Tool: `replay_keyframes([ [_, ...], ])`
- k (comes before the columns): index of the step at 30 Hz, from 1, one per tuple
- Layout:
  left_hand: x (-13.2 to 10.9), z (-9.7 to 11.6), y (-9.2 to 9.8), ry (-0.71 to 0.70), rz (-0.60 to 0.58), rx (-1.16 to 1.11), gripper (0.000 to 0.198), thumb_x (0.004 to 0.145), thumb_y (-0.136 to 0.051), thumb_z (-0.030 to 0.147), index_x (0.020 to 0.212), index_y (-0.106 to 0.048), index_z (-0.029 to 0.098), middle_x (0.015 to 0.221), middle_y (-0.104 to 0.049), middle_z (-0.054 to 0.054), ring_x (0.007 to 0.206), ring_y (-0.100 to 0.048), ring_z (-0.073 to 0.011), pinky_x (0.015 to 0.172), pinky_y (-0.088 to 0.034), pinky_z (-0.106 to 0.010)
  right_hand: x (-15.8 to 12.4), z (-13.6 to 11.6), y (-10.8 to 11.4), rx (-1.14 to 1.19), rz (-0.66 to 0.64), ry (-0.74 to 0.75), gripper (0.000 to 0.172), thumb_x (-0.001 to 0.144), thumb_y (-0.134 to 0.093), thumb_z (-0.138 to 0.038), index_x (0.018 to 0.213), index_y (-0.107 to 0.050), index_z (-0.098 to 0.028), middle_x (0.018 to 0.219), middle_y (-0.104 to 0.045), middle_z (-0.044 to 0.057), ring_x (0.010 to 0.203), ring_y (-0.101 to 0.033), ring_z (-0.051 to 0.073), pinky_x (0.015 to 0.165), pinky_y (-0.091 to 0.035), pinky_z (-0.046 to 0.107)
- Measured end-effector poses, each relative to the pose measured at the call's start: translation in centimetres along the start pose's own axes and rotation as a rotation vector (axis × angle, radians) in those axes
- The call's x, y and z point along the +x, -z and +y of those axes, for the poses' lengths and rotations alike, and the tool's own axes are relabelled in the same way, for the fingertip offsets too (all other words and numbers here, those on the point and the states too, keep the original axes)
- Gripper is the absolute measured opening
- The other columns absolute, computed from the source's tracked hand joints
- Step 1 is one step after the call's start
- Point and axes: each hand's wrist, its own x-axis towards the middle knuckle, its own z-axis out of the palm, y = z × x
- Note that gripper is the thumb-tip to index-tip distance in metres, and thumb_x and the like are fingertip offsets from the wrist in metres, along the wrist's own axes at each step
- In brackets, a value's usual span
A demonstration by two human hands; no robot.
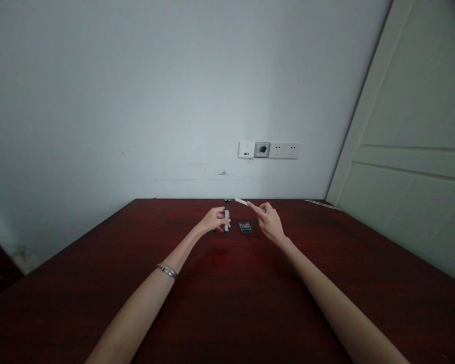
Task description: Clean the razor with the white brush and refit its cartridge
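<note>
My left hand (214,220) is closed around the handle of a grey and black razor (226,221), held upright with its dark, wider head at the top. In my right hand (270,222) is a slim white strip (241,201), pinched at one end; its free end points left toward the razor's head, a small gap apart. Between and below the two hands, a small flat clear pack (245,227) with dark and green parts lies on the table. Its contents are too small to make out.
The dark red wooden table (227,313) reaches back to a pale wall (174,101). Sockets (284,150) are set in the wall above its far edge. A light door panel (413,151) stands along the right side. A flat strip (322,204) lies at the far right edge.
</note>
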Motion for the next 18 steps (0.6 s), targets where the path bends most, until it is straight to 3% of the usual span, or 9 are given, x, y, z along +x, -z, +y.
replay_keyframes([
  [5, 0.2, -0.5, -0.4, 0.017, -0.009, 0.037, 0.02, 0.07, -0.062, 0.019, 0.083, -0.049, 0.013, 0.063, -0.065, -0.004, 0.05, -0.062, -0.0134, 0.042, -0.049, -0.019, 0.5, -1.5, 0.2, 0.033, 0.0, 0.053, 0.053, 0.087, -0.037, -0.011, 0.133, -0.042, -0.036, 0.094, -0.045, 0.006, 0.077, -0.043, 0.016, 0.071, -0.034, 0.027],
  [12, 0.1, -0.6, 0.4, 0.002, -0.001, 0.059, 0.022, 0.071, -0.063, 0.021, 0.087, -0.05, 0.013, 0.068, -0.066, -0.006, 0.054, -0.064, -0.0141, 0.044, -0.049, -0.02, 0.0, -0.5, 0.0, 0.016, -0.013, 0.009, 0.054, 0.085, -0.037, -0.01, 0.133, -0.043, -0.035, 0.092, -0.045, 0.006, 0.073, -0.041, 0.016, 0.07, -0.035, 0.027],
  [18, 0.3, -0.8, 0.0, 0.016, -0.009, 0.087, 0.022, 0.071, -0.063, 0.02, 0.088, -0.051, 0.013, 0.067, -0.065, -0.005, 0.051, -0.062, -0.0136, 0.042, -0.049, -0.02, 0.5, -1.9, 0.0, 0.032, -0.015, 0.056, 0.054, 0.087, -0.037, -0.011, 0.133, -0.042, -0.037, 0.094, -0.046, 0.006, 0.076, -0.042, 0.016, 0.072, -0.035, 0.028],
])
